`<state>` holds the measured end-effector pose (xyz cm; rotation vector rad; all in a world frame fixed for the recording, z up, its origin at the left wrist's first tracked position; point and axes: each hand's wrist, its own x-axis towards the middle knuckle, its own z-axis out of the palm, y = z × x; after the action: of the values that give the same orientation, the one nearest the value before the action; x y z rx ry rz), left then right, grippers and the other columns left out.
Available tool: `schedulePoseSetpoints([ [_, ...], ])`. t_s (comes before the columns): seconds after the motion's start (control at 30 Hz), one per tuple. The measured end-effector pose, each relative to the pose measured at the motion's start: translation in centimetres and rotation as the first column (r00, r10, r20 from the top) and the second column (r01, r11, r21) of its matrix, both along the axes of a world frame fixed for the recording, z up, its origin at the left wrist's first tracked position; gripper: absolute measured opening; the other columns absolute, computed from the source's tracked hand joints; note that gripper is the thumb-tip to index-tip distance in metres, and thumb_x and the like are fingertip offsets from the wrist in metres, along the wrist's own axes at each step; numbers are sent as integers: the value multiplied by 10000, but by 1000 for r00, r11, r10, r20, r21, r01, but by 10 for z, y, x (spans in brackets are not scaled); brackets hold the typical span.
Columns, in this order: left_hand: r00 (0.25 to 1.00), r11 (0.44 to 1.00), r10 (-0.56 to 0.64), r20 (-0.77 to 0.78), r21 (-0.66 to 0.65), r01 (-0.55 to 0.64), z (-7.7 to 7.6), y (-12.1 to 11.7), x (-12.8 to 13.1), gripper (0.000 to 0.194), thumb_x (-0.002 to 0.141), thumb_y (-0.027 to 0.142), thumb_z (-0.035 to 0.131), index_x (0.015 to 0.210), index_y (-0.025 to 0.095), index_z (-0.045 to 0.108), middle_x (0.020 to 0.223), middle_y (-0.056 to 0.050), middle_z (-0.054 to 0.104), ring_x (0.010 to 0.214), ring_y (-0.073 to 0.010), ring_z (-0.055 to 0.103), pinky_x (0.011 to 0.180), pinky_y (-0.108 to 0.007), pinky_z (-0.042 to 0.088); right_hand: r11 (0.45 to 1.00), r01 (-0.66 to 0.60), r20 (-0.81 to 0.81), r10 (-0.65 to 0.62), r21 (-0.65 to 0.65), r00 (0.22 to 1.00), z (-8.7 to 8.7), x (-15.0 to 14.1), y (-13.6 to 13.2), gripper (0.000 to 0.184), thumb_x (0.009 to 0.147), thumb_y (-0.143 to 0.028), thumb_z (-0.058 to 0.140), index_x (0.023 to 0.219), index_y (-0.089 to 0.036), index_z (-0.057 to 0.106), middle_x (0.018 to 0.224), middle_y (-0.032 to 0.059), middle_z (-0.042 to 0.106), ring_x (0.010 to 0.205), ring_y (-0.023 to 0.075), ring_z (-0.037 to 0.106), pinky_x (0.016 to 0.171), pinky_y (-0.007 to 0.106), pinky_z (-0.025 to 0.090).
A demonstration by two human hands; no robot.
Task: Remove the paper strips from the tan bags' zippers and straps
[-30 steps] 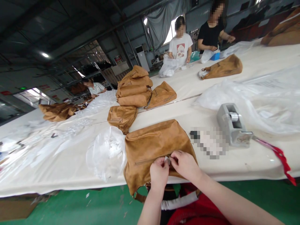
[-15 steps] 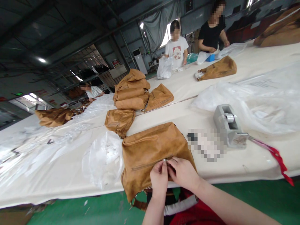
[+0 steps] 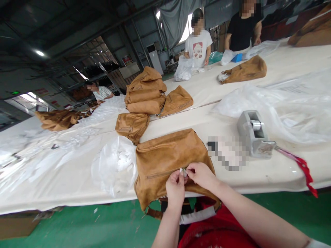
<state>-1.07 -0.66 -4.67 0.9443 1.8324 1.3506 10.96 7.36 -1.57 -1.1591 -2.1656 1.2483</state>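
A tan suede bag (image 3: 165,158) lies flat at the near edge of the long white table (image 3: 232,103), its strap hanging over the edge. My left hand (image 3: 175,187) and my right hand (image 3: 201,174) meet over the bag's front zipper. Both pinch a small white piece (image 3: 182,171) at the zipper's right end, fingers closed. What the piece is I cannot make out.
A grey tape dispenser (image 3: 252,133) stands right of the bag, with a red strip (image 3: 305,172) trailing from it. Clear plastic bags (image 3: 115,165) lie left and right. More tan bags are stacked (image 3: 146,93) farther back. Three other people work along the table's far side.
My hands stayed pinched together at the zipper end and barely shifted. The view moved slightly.
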Motion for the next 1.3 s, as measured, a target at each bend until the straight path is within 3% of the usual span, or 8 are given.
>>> schedulePoseSetpoints([
  [0.17,983,1000,-8,-185,14,11,2,-4,2,307,863,438,500,917,188,671,867,-73,735,798,-215,691,788,-327,541,963,40,-120,-75,-268,990,-11,-9,-3,139,788,-211,533,683,-165,612,602,5,666,422,97,570,429,177,387],
  [0.43,951,999,-4,-310,38,16,12,-9,6,289,889,395,468,927,205,682,887,-76,731,839,-221,678,801,-316,512,891,4,-266,-139,-454,954,-18,-15,0,313,857,-379,477,706,-140,611,574,5,632,345,73,508,345,172,324],
  [0.67,965,998,-25,-262,53,40,12,-11,1,248,880,374,480,902,210,665,862,-67,724,795,-202,680,770,-306,524,897,-7,-302,-141,-441,943,-19,-10,-2,313,824,-431,503,729,-151,604,578,-18,603,352,64,488,339,169,304],
  [0.83,999,999,-33,17,22,33,14,-9,-6,253,827,404,529,810,171,627,676,-33,671,583,-151,627,573,-253,516,873,-131,-274,-3,-470,962,-16,-8,-8,335,801,-438,539,633,-152,583,541,-21,583,352,57,459,325,166,270],
  [0.9,997,1000,-27,68,1,27,15,-9,-8,267,817,417,537,805,165,626,632,-16,650,542,-135,599,543,-240,502,870,-128,-313,-33,-477,949,-14,-11,-11,332,796,-408,550,583,-153,567,496,-36,548,338,45,419,332,166,246],
  [1.03,981,999,-37,-188,26,43,23,-15,-9,274,840,402,530,878,185,693,777,-51,698,713,-171,642,688,-281,526,863,-41,-369,-172,-504,913,-12,-17,-17,269,768,-333,573,566,-155,572,460,-54,510,321,34,367,347,172,238],
  [1.17,739,995,30,-673,90,41,26,-25,-7,263,879,313,508,1022,225,711,940,-91,700,867,-210,639,821,-315,495,826,-18,-400,-254,-563,880,-11,-20,-20,222,724,-297,591,554,-155,572,464,-52,513,323,32,362,340,172,234],
  [1.3,339,977,43,-940,111,183,11,-32,-13,338,877,178,506,1188,210,633,993,-89,700,884,-220,636,799,-322,505,797,-9,-384,-281,-604,879,-12,-20,-19,248,685,-326,612,517,-157,544,447,-48,503,324,37,377,325,169,245],
])
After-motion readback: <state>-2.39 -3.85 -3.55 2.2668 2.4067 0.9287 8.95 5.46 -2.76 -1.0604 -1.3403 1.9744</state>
